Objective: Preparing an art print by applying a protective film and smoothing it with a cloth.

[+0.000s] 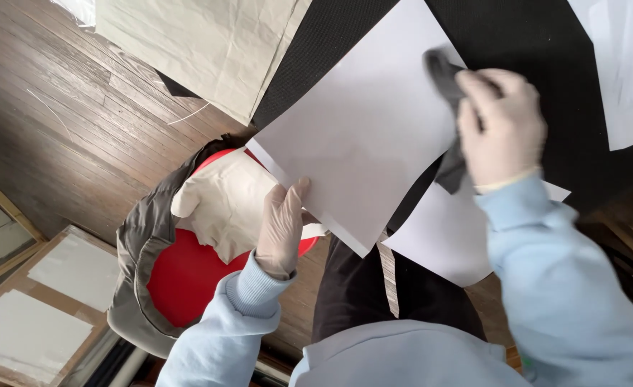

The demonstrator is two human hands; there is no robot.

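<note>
On black mat point(545, 43), white sheet point(359, 129), perhaps card.

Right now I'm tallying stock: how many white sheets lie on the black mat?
3 at least: one sheet steadied by the left hand, one sticking out beneath the right hand, one pile at the mat's far corner. More may be hidden.

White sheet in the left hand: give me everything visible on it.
The white sheet is a large, flat, stiff-looking rectangle, plain and unprinted, turned diagonally over the black mat. Its near corner overhangs the mat's edge, above a second white sheet. The gloved left hand holds its lower edge; the gloved right hand presses a dark grey cloth on its upper right edge.
</note>
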